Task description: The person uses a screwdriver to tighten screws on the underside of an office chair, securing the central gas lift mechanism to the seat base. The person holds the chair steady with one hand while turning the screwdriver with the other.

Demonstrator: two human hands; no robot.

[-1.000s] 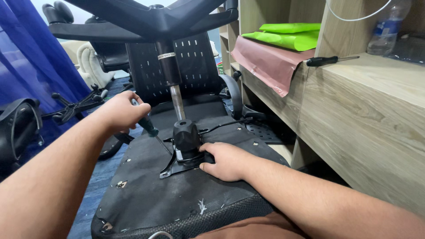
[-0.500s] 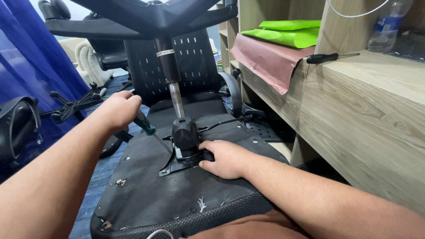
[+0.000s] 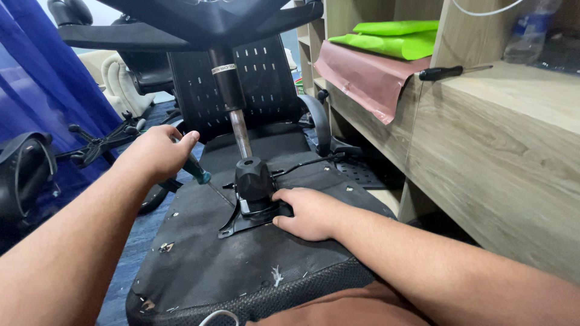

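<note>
Left hand (image 3: 158, 152) is clenched round the dark-green handle of a screwdriver (image 3: 197, 171), whose thin shaft slants down and to the right, away from your knuckles, toward the black metal mounting plate (image 3: 238, 220) on the underside of the upturned office chair seat (image 3: 241, 265). Your right hand (image 3: 309, 211) lies flat and loose just right of that plate, fingers touching the base of the black plastic collar (image 3: 252, 178) where the steel gas-lift column (image 3: 240, 134) rises toward the star base overhead; it grips nothing, only steadies.

Judging by the angle, the shaft meets the plate obliquely, and whether the tip sits in a screw head cannot be told from here. Bring your left wrist up so the tool stands square to the plate before you turn, and press along the shaft so the tip does not ride out. Keep the right hand bearing down on the plate, with fingertips clear of the tip's path in case it slips.

Beyond your right forearm, a second black-handled screwdriver (image 3: 444, 72) rests on the wooden shelf (image 3: 513, 121).
</note>
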